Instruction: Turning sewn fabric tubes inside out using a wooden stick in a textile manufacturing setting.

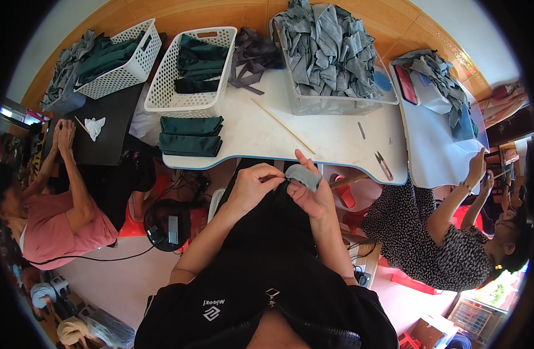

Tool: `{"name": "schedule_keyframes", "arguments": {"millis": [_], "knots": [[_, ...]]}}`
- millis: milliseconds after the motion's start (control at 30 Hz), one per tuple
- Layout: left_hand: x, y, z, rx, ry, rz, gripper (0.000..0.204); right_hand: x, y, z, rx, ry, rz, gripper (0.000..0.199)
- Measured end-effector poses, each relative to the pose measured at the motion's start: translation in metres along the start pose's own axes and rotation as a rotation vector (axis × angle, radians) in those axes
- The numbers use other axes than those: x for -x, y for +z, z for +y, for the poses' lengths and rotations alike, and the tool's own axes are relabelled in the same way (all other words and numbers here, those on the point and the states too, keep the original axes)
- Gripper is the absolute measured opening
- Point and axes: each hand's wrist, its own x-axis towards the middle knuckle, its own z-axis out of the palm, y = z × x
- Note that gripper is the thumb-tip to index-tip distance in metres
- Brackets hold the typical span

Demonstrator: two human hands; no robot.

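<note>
A small piece of grey cloth (303, 176) lies curved over the fingers of my right hand (313, 200), above my lap and just off the table's near edge. My right hand grips it, with one fingertip sticking up behind the cloth. My left hand (249, 189) is closed in a pinch at the cloth's left end. What sits between those left fingertips is too small to make out. On the table beyond lie a thin wooden stick (283, 126) and a pair of thread snips (384, 166).
Dark green folded cloths (191, 136) lie at the table's left, before a white basket (153, 96). A clear bin (336, 106) heaped with grey cloth stands at the back, beside dark strips (255, 58). Co-workers sit left (69, 218) and right (447, 244). A black fan (168, 224) stands below left.
</note>
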Motion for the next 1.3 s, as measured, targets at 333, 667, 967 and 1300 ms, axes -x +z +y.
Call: {"name": "schedule_keyframes", "arguments": {"millis": [333,667,967,1300], "knots": [[-0.006,0.007,-0.031,0.384,-0.256,-0.043,0.013,0.0,-0.007,0.042,1.018,-0.606,0.23,0.039],[0.006,0.014,-0.048,0.065,-0.142,-0.117,0.013,0.007,-0.036,0.04,1.294,-0.565,0.284,0.021],[0.036,0.054,-0.048,0.122,-0.231,0.047,0.013,0.015,-0.043,0.054,1.51,-0.83,0.233,0.028],[0.03,0.04,-0.042,0.946,-0.651,0.069,0.029,0.019,-0.056,0.066,1.152,-0.618,0.219,0.024]]}}
